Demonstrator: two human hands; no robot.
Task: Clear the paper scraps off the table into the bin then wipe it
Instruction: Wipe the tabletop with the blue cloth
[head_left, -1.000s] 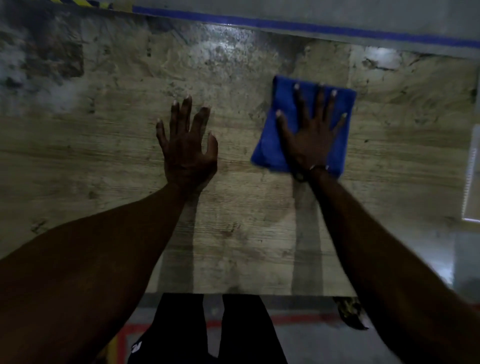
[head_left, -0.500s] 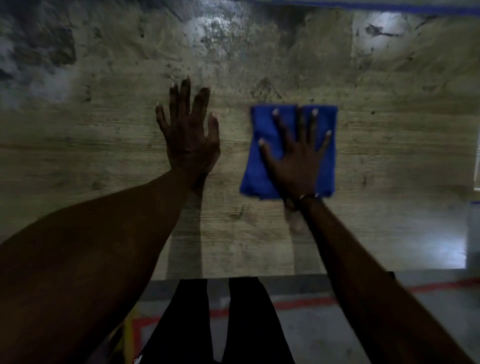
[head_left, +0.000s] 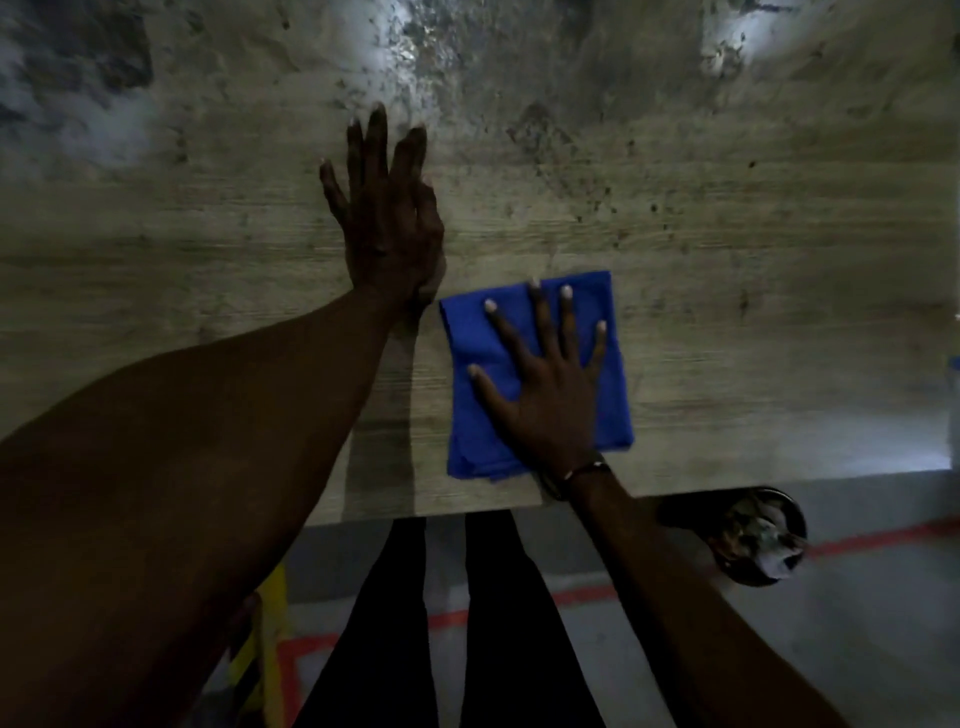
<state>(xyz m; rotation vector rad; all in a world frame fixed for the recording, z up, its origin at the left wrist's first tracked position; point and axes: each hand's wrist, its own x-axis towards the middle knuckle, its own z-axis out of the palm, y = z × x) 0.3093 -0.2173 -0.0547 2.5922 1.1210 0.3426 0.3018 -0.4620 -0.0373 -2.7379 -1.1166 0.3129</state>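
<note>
A right hand (head_left: 550, 395), fingers spread flat, is pressing a folded blue cloth (head_left: 537, 374) at lower centre, near the table (head_left: 753, 332) edge; unwiped surface is lying above, the left hand (head_left: 387, 218) bracing flat at upper left.

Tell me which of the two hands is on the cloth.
The right hand: its spread fingers press flat on the blue cloth near the table's front edge. The left hand lies flat on bare tabletop, farther in.

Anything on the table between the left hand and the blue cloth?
Nothing: in the head view only a narrow strip of bare table separates the left hand from the blue cloth.
</note>
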